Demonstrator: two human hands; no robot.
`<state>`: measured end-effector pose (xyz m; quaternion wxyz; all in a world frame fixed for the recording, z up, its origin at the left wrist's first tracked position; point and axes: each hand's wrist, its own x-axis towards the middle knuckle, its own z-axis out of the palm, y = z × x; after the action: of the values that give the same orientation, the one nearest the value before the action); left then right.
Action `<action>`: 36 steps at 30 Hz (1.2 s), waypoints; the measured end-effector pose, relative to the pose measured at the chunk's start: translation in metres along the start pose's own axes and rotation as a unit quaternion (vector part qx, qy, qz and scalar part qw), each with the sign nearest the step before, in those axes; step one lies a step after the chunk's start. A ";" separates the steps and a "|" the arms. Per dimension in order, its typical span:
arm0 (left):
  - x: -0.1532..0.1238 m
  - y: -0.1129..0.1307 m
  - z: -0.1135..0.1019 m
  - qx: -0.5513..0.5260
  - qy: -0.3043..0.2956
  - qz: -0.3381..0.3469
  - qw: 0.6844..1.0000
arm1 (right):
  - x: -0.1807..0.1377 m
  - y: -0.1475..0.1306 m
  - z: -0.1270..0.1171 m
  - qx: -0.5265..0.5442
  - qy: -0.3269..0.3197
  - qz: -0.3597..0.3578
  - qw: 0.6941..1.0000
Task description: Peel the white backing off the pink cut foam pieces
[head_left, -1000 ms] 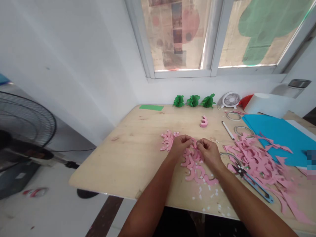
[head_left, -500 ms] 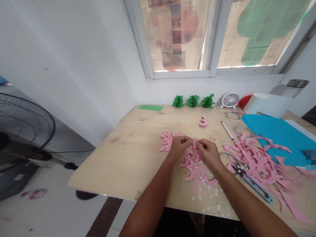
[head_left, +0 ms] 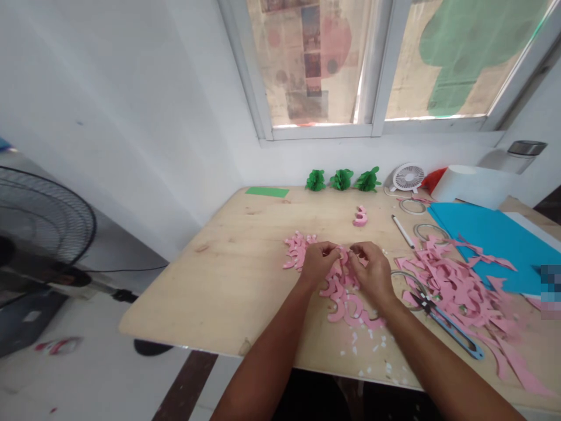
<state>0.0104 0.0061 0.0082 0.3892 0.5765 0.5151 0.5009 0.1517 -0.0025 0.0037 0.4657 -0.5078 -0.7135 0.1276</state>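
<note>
Little has moved; both the left hand and right hand stay pinched together on a pink paper petal, above the near pile.

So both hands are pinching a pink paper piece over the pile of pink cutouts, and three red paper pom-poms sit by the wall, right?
Not quite: the three pom-poms are green, not red, as the head view shows. The rest holds: left hand and right hand pinch a pink paper piece over the pink cutouts.

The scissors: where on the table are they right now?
In the head view the scissors lie on the table to the right of the right hand, at the near edge of the pink paper scraps.
</note>
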 end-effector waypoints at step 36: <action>-0.006 0.006 0.003 0.179 -0.014 0.183 0.967 | -0.001 0.003 0.001 -0.122 0.012 -0.111 0.986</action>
<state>0.0152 -0.0010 0.0123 0.1882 0.7281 0.4767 0.4552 0.1527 -0.0016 0.0013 0.4202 -0.4796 -0.7701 -0.0193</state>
